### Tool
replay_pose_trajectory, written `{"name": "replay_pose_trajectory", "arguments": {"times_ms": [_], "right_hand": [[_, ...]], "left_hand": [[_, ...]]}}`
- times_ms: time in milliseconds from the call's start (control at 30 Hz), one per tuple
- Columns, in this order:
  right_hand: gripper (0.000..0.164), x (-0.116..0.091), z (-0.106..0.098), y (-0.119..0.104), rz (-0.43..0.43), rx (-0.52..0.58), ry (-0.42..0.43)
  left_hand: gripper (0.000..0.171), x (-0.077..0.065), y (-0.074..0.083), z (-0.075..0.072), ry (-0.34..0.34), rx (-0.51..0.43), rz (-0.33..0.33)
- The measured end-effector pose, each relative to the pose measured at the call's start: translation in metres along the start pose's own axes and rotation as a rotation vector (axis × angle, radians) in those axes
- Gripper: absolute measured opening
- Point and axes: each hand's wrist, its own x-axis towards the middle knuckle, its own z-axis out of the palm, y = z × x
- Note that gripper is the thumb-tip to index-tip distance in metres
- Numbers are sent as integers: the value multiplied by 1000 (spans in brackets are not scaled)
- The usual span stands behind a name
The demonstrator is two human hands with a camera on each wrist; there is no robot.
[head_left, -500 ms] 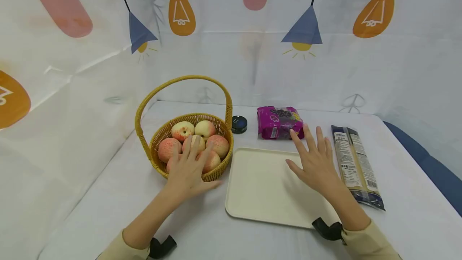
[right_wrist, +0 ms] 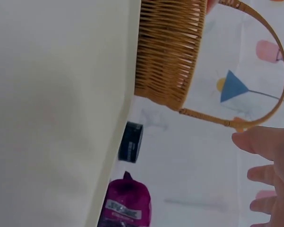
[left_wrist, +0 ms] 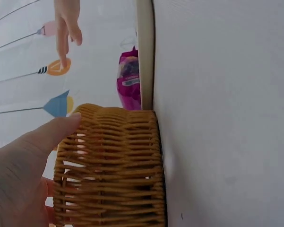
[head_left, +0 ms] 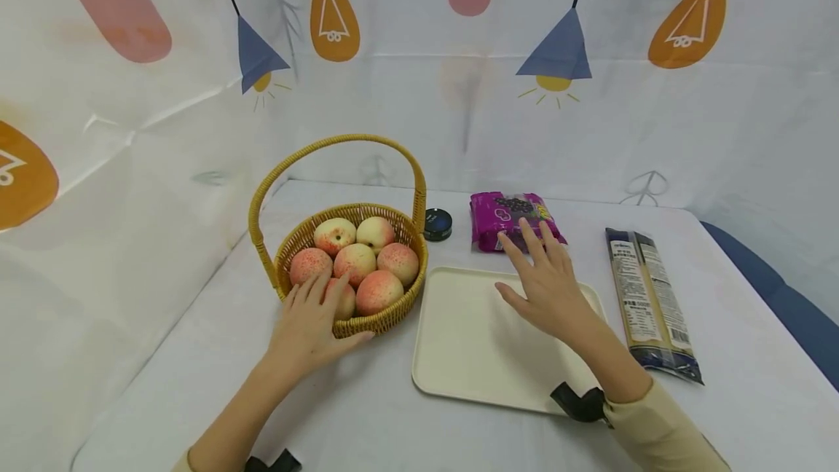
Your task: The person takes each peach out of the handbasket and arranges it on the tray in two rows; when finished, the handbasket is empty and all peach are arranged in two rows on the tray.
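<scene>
Hands (head_left: 304, 332) (head_left: 553, 299): left by one basket (head_left: 388, 320), seven peaches (head_left: 355, 262); right over one tray (head_left: 459, 348).

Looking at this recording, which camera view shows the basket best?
The head view: it shows the basket nearly whole, handle and peaches included, the left hand covering a little. The left wrist view gives only the woven side, close up; the right wrist view, some side and handle, cut off at the top.
</scene>
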Motion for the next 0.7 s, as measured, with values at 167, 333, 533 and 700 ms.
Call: {"name": "replay_pose_trajectory", "arguments": {"times_ms": [167, 333, 533, 700], "right_hand": [[69, 11, 2, -9, -37, 21, -23], [67, 25, 5, -23, -67, 43, -72], [61, 44, 14, -40, -148, 51, -131], [56, 58, 31, -52, -231, 99, -186]], "left_hand": [[89, -9, -7, -4, -15, -15, -53], [78, -15, -11, -4, -12, -28, -78], [66, -19, -12, 0, 10, -31, -44], [59, -25, -15, 1, 54, -72, -40]]}}
